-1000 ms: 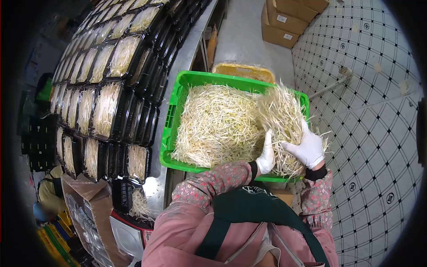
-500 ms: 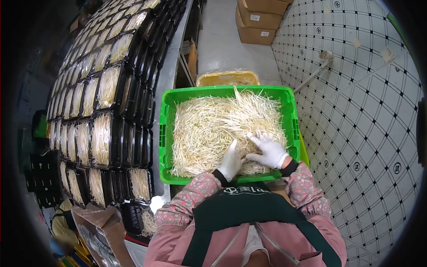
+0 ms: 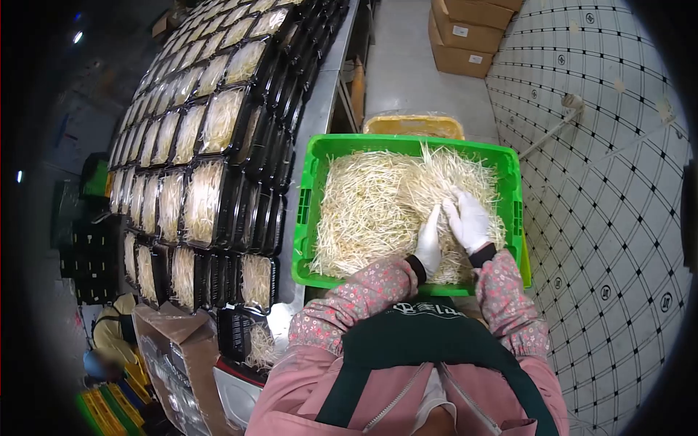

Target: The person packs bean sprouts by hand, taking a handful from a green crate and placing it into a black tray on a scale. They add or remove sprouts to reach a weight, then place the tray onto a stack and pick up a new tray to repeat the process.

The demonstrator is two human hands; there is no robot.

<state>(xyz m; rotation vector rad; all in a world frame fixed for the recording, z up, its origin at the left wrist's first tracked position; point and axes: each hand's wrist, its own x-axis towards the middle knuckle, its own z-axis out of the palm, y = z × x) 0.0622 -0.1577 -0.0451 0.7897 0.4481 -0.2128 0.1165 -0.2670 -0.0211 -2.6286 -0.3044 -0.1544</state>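
Observation:
A green plastic crate (image 3: 299, 240) in front of me holds a thick layer of pale bean sprouts (image 3: 367, 211). Both my hands wear white gloves and are in the right half of the crate. My left hand (image 3: 430, 248) is closed at the lower end of a fanned bunch of bean sprouts (image 3: 435, 180), its fingers partly hidden among them. My right hand (image 3: 470, 221) wraps the same bunch from the right, with its fingers bent. The bunch points away from me, its tips near the crate's far rim.
On the left, stacked black trays of sprouts (image 3: 211, 196) cover a metal table (image 3: 318, 91). Beyond the crate is a yellow basket (image 3: 414, 125), with cardboard boxes (image 3: 472, 43) farther back. An open carton (image 3: 171, 356) and a black tray (image 3: 236, 334) are at lower left. Another person (image 3: 113, 330) is there too.
My hands have moved away from me and drawn together around the bunch of bean sprouts; the right hand's spread fingers have closed in. The view has shifted, putting the crate farther right.

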